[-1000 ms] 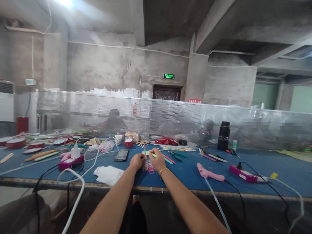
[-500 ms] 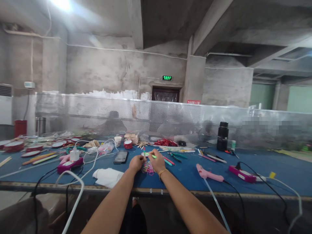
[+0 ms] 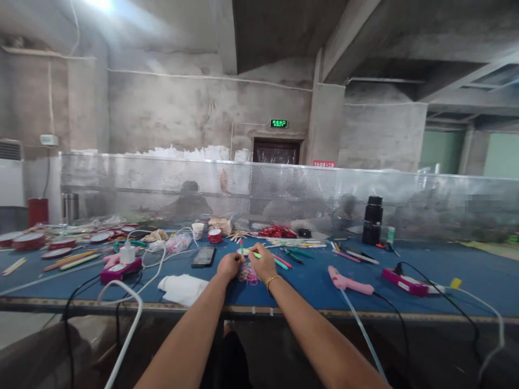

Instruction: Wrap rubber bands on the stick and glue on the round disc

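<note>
My left hand [image 3: 229, 267] is closed around a thin upright stick [image 3: 242, 246] with red and green colouring at its top. Fingers bent, my right hand [image 3: 264, 265] pinches a bright green pen [image 3: 257, 255], whose tip points left toward the stick. The two hands are close together over the blue table. Just beneath them lies a small heap of thin pink and multicoloured bands [image 3: 248, 274]. Beyond my right hand are pink and turquoise pens [image 3: 283, 262]. The fingertips are too small to make out exactly.
Left of my hands are a phone [image 3: 203, 257], a white cloth [image 3: 182, 289] and a purple power strip [image 3: 120, 269] with cables. On the right lie pliers [image 3: 294, 255], a pink glue gun [image 3: 349, 283] and another power strip [image 3: 405, 282]. A black bottle [image 3: 372, 221] stands behind.
The camera view has shifted slightly, moving table items a little right. Both hands keep nearly the same pose, with the stick and the green pen still held close together.
</note>
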Available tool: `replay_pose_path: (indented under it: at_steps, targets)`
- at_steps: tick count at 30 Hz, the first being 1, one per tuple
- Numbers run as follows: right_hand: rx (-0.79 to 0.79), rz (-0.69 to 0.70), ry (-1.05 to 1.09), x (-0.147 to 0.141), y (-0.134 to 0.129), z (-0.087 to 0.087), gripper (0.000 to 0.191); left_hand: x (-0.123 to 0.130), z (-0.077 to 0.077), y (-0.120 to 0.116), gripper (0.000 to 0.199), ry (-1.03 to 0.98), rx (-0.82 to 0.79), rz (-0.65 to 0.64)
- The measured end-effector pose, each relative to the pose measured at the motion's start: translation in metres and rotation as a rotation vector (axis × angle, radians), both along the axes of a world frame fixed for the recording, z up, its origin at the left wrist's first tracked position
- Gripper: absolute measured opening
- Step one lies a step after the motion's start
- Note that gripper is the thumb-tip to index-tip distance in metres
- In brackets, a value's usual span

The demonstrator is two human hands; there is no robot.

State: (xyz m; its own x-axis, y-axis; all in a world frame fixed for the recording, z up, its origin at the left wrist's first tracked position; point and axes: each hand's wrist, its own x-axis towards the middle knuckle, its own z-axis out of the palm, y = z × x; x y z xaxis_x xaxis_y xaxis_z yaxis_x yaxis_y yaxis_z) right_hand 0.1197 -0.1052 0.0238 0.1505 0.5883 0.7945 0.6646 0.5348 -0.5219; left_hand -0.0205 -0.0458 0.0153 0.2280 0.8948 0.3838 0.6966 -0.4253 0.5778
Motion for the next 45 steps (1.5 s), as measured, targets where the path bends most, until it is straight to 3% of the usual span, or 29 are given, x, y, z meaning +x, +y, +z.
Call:
replay_pose_path:
  at_steps: [45]
  targets:
    - [0.021, 0.029, 0.006, 0.0019, 0.0061, -0.0037, 0.008, 0.0023, -0.002, 0.0017, 0.018, -0.028, 0.005, -0.009]
